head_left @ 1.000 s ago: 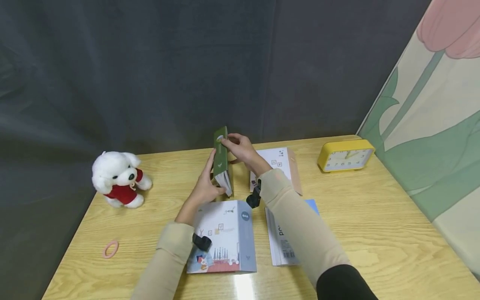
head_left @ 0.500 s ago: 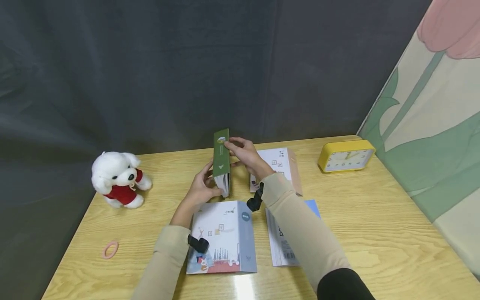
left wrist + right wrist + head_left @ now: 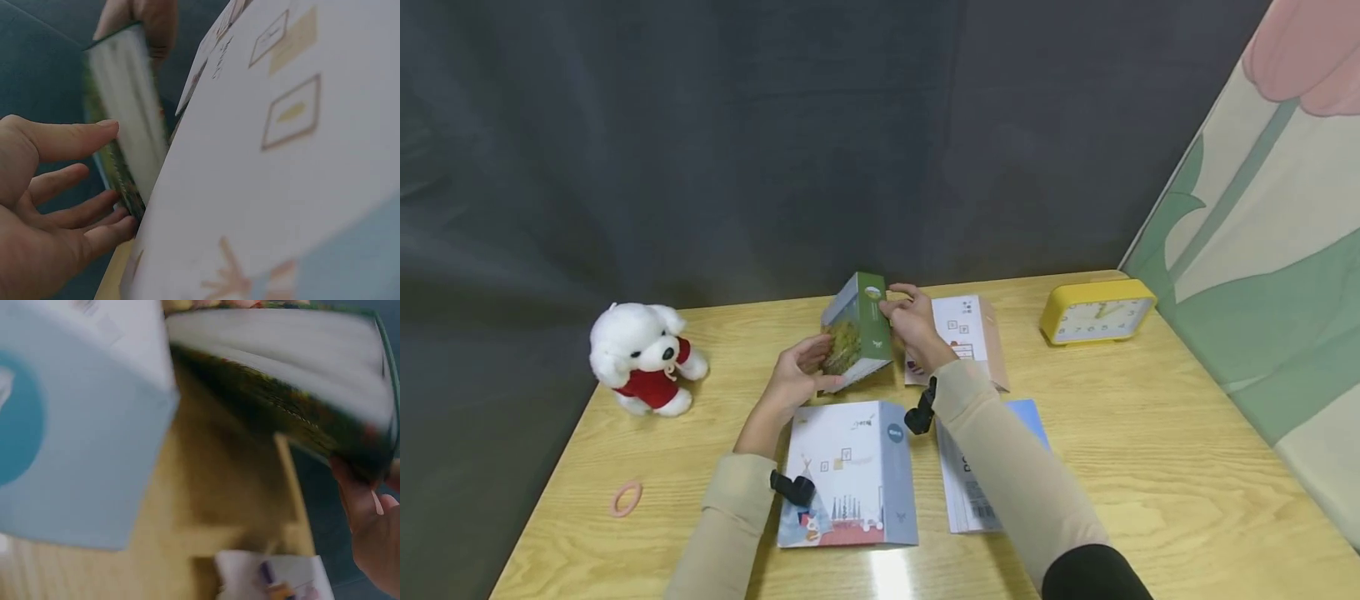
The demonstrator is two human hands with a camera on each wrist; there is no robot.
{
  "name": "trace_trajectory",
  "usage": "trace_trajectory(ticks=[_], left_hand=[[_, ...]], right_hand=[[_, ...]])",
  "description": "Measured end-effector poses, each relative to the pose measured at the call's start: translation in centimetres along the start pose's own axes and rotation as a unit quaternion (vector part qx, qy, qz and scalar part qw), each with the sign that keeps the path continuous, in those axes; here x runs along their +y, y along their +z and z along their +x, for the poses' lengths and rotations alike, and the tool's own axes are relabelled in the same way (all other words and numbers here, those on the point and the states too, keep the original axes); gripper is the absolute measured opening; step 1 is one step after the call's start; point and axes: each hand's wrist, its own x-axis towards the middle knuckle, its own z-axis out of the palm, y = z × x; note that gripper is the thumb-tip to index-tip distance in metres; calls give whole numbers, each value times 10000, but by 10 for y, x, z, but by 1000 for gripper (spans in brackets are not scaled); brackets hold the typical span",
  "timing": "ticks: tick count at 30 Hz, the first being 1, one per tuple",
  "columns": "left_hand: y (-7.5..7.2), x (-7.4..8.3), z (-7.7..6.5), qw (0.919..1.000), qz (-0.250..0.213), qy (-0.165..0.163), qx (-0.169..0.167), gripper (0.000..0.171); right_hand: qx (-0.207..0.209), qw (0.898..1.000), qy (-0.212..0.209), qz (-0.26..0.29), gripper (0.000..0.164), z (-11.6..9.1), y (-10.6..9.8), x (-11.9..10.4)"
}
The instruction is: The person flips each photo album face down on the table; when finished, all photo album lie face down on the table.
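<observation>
A thick green-spined book [image 3: 872, 321] stands tilted at the back middle, its picture cover facing left and its white page edges toward the near side. My left hand [image 3: 797, 371] grips its near left part; in the left wrist view the thumb [image 3: 103, 131] lies at the page edges and the fingers at the cover. My right hand [image 3: 917, 321] pinches the spine's right side near the top. The right wrist view shows that hand's fingers [image 3: 356, 494] at the spine corner, below the fanned white pages [image 3: 281, 344].
In front lies a white book with a blue-grey spine [image 3: 898, 475]. To the right are a tan-spined white book [image 3: 992, 342] and a white and blue book [image 3: 958, 492], partly under the right sleeve. A plush dog [image 3: 651, 387], pink ring [image 3: 625, 500] and yellow clock [image 3: 1097, 312] stand around.
The green-spined book has turned and shifted right and nearer, so its picture cover now shows. Both hands have moved with it, the right one to the right.
</observation>
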Motion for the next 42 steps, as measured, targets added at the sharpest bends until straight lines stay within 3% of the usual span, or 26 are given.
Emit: trace_trajectory(ticks=[2,4,7,9,12,13,16,18,20,22,25,27,29,31,36,42], left_hand=[[-3,-1,-2,9999,62,-146,44,69],[-6,-1,-4,9995,118,-266,87,64],[-9,0,-6,9990,369,-232,101,56],[-7,3,-5,9984,544,-137,72,53],[-2,10,-4,9965,830,-5,-86,49],[1,11,-2,9953,960,63,-136,48],[11,15,5,9877,1453,415,-393,46],[16,18,13,9788,1874,714,-420,45],[19,31,20,9677,2288,985,-400,46],[19,44,27,9533,2776,1159,-280,50],[20,60,36,9193,3724,1271,55,58],[21,66,40,8960,4268,1196,276,63],[21,69,41,8772,4658,1049,502,67],[21,70,41,8693,4807,939,665,69],[18,70,42,8656,4840,942,867,71],[11,69,37,8730,4726,865,843,71]], right_hand=[[163,9966,-34,-810,36,-1,-1,8],[132,9825,-32,-1857,34,-2,-1,15],[-153,9391,-269,-3423,33,-8,0,18],[-445,9116,-373,-4069,22,-12,-2,16],[-813,8852,-479,-4555,19,-16,-7,10],[-915,8810,-480,-4616,20,-18,-10,8],[-1076,8815,-557,-4564,26,-23,-27,4],[-1053,8780,-783,-4603,43,-27,-40,0],[-967,8629,-1108,-4836,43,-31,-53,-6],[-803,8356,-1434,-5242,45,-33,-63,-13],[-452,7901,-1601,-5899,52,-36,-75,-21],[-189,7715,-1557,-6166,59,-37,-80,-26],[-5,7636,-1511,-6277,64,-38,-82,-30],[94,7608,-1506,-6312,66,-39,-83,-33],[173,7705,-1570,-6175,66,-41,-79,-40],[9,7721,-1469,-6183,67,-41,-74,-40]])
